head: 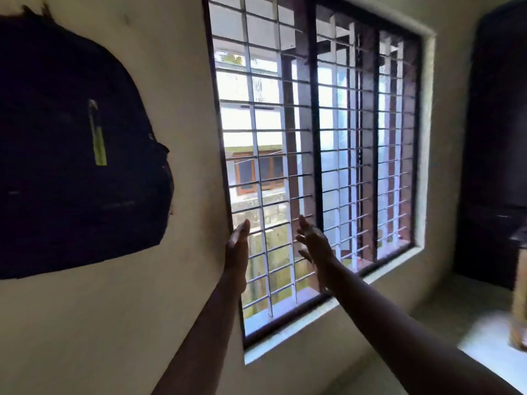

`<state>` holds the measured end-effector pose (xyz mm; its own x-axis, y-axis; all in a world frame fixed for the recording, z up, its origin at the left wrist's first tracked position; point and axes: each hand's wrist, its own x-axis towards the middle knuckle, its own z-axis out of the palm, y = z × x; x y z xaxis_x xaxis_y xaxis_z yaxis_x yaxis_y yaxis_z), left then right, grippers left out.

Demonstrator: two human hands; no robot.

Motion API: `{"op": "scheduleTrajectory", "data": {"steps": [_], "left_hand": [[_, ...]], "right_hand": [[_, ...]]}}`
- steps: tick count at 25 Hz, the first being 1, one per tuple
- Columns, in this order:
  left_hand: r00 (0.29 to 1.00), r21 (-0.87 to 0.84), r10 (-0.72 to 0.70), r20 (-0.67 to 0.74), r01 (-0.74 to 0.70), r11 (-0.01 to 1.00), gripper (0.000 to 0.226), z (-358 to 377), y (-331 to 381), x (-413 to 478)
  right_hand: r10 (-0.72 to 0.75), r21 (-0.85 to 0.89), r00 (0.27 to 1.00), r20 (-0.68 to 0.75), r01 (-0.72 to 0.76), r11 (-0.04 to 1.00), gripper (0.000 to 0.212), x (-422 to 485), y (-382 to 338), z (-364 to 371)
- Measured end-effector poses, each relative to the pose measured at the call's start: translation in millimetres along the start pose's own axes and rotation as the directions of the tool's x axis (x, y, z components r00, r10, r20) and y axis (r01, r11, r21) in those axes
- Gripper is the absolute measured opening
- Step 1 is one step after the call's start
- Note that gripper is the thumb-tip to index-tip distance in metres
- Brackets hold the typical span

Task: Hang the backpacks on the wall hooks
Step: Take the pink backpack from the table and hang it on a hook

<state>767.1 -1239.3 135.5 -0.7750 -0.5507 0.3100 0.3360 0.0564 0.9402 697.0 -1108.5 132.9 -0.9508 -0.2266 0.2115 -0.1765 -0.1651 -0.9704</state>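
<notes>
backpack (71, 155) hangs on wall (182, 115), far left of hands, long axis near vertical. left hand (238, 246) nearer; right hand (313, 243) beside window grille (313, 138). both hands released, empty.

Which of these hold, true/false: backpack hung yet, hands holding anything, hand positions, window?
1. A dark backpack hangs against the wall, left of the window. True.
2. The left hand grips a backpack strap. False: it is open, empty and clear of the backpack.
3. The right hand is open with nothing in it. True.
4. Both hands are on the backpack. False: they are raised in front of the window's lower left part, to the right of the backpack.
5. The window has a barred grille. True.
6. The backpack has a red stripe. False: the stripe is yellow-green.
</notes>
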Motion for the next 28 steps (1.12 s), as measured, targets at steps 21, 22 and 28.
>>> {"op": "scheduleTrajectory", "data": {"steps": [21,22,28], "left_hand": [[0.693,-0.045,-0.207,0.69,0.326,0.944,0.042,686.0,-129.7,-170.6],[0.673,-0.05,-0.199,0.713,0.33,0.943,0.033,713.9,-135.2,-171.1],[0.632,-0.049,-0.171,0.756,0.315,0.948,0.033,877.9,-187.8,-140.6]], "right_hand": [[-0.012,-0.082,0.701,-0.713,-0.066,0.994,0.054,11.9,-3.2,-698.1],[-0.001,-0.074,0.691,-0.723,-0.076,0.994,0.054,18.4,-2.1,-723.8],[0.055,-0.02,0.605,-0.795,-0.117,0.993,0.056,98.6,10.7,-859.7]]}}
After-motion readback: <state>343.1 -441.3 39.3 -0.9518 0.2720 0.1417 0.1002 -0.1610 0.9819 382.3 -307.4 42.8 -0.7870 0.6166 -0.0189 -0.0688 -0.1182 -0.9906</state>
